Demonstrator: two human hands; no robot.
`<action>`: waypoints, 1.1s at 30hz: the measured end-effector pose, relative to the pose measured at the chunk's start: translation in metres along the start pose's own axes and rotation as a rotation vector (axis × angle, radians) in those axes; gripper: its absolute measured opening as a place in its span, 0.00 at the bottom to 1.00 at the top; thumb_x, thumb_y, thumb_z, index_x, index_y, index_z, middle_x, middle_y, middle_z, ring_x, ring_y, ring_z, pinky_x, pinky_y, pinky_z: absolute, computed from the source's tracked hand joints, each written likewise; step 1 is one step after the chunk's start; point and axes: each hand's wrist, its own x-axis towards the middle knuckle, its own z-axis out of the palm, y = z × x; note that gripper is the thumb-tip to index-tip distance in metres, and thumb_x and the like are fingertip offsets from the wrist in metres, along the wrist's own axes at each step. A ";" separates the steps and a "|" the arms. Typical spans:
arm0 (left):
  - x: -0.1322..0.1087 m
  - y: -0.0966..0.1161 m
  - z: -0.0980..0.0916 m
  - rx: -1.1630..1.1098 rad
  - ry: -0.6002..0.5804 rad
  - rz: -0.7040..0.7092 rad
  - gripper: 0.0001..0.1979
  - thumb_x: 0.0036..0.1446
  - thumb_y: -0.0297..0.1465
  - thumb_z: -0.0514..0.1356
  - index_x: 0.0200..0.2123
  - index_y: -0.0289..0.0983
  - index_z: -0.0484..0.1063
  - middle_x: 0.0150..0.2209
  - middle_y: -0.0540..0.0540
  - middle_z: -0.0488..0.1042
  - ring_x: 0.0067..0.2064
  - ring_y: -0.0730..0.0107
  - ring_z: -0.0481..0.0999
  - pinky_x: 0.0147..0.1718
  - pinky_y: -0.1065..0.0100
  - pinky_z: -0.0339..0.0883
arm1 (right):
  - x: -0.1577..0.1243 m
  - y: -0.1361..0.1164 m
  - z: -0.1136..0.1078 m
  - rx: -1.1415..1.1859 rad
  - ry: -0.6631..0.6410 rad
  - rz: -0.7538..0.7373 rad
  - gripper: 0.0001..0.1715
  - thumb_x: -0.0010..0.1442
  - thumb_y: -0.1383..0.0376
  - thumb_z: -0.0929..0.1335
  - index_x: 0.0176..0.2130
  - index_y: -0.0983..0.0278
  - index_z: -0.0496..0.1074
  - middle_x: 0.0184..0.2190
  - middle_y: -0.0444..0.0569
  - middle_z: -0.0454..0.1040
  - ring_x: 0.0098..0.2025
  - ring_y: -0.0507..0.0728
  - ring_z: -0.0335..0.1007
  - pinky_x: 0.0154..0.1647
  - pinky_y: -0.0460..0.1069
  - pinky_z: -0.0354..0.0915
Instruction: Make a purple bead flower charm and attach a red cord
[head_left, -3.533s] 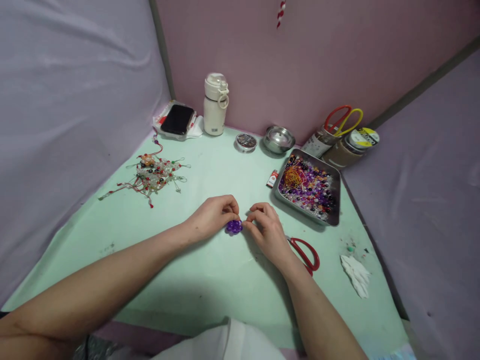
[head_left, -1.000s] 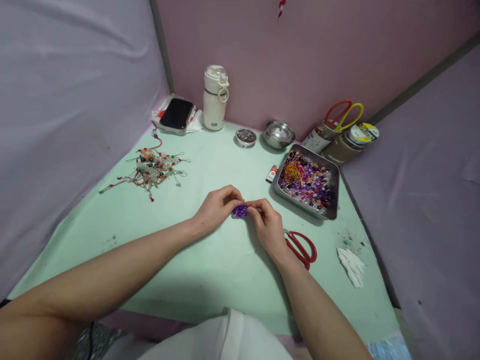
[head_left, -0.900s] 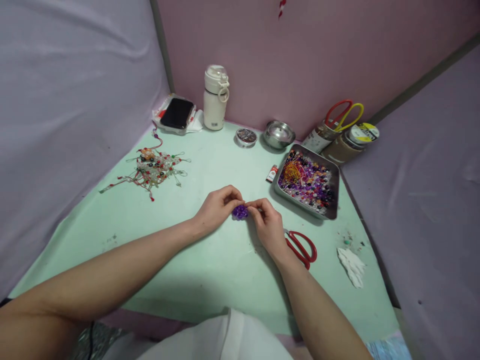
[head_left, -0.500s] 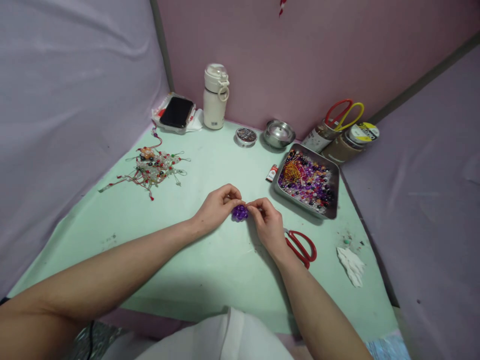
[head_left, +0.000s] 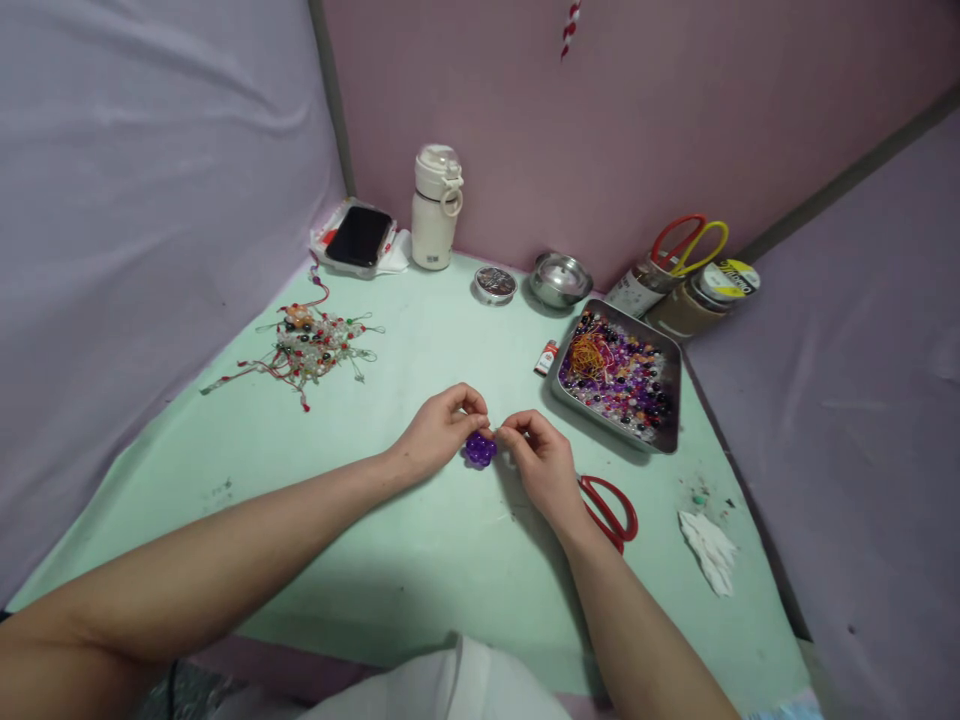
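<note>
A small cluster of purple beads (head_left: 480, 450) hangs just under the fingertips of my left hand (head_left: 444, 428), whose thumb and fingers are pinched at its top. Just to the right, my right hand (head_left: 541, 456) is closed in a pinch close to the left fingertips. Whatever its fingers hold, perhaps a thin thread, is too fine to make out. Red-handled scissors (head_left: 616, 508) lie beside my right wrist, their blades hidden beneath the hand. Both hands are over the pale green tabletop (head_left: 442, 560).
A metal tray (head_left: 600, 425) of mixed beads stands right, with a small red-and-white box (head_left: 546, 358) beside it. Beaded strings (head_left: 315, 345) lie left. At the back are a phone (head_left: 360, 237), a bottle (head_left: 435, 215), a metal bowl (head_left: 561, 282) and jars (head_left: 694, 305). Crumpled tissue (head_left: 707, 550) lies right.
My right hand has moved slightly right, widening the gap between the fingertips. The purple beads stay at my left fingers. The whole view has shifted a little downward.
</note>
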 end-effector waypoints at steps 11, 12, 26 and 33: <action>-0.001 0.001 0.002 -0.049 -0.018 -0.040 0.05 0.52 0.27 0.60 0.32 0.36 0.64 0.27 0.51 0.73 0.31 0.70 0.78 0.31 0.69 0.68 | 0.005 -0.005 -0.002 0.422 0.127 0.128 0.29 0.49 0.63 0.73 0.48 0.58 0.58 0.26 0.37 0.72 0.26 0.51 0.66 0.29 0.47 0.62; -0.001 0.001 0.002 -0.047 -0.018 -0.043 0.05 0.52 0.27 0.60 0.32 0.36 0.64 0.27 0.51 0.73 0.30 0.70 0.78 0.31 0.69 0.67 | 0.005 -0.005 -0.002 0.429 0.148 0.137 0.32 0.49 0.63 0.73 0.50 0.58 0.57 0.26 0.37 0.73 0.25 0.50 0.66 0.29 0.47 0.62; -0.001 0.004 0.002 -0.034 -0.014 -0.031 0.04 0.52 0.26 0.59 0.31 0.36 0.64 0.26 0.50 0.74 0.29 0.71 0.78 0.31 0.68 0.67 | 0.006 0.004 -0.006 0.364 0.199 0.164 0.15 0.47 0.59 0.75 0.35 0.62 0.73 0.28 0.43 0.74 0.29 0.51 0.67 0.32 0.47 0.62; 0.000 0.001 0.002 -0.040 -0.009 -0.032 0.05 0.53 0.25 0.60 0.32 0.36 0.65 0.26 0.49 0.74 0.30 0.70 0.78 0.32 0.68 0.68 | 0.002 -0.005 -0.010 0.194 0.193 0.096 0.10 0.52 0.59 0.72 0.31 0.63 0.75 0.27 0.44 0.74 0.28 0.51 0.66 0.30 0.47 0.61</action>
